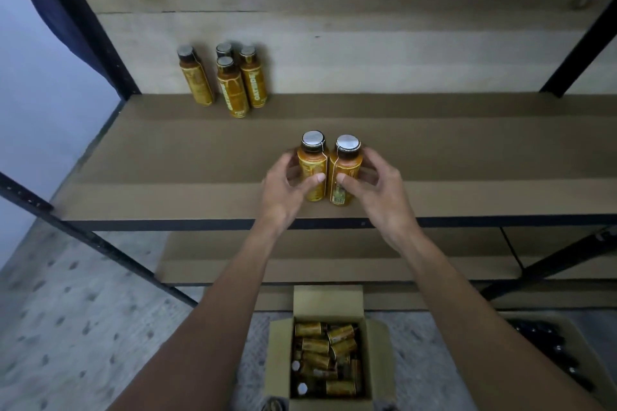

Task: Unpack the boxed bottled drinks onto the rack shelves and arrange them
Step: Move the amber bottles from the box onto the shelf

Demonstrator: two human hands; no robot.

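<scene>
Two yellow-labelled bottles with silver caps stand upright side by side near the front of the brown shelf (167, 157). My left hand (287, 190) grips the left bottle (312, 163), thumb across its label. My right hand (377, 193) grips the right bottle (345, 170) the same way. At the back left of the shelf stands a group of several bottles (233, 80) of the same kind. On the floor below me sits an open cardboard box (329, 302) holding several more bottles (325, 357) lying loosely.
The rack has black metal posts (100, 40) and a black front rail (167, 225). A lower shelf (434, 264) shows beneath, with a black cable hanging by it. Another box of dark bottles (551, 350) sits at the lower right. Speckled floor (66, 310) lies to the left.
</scene>
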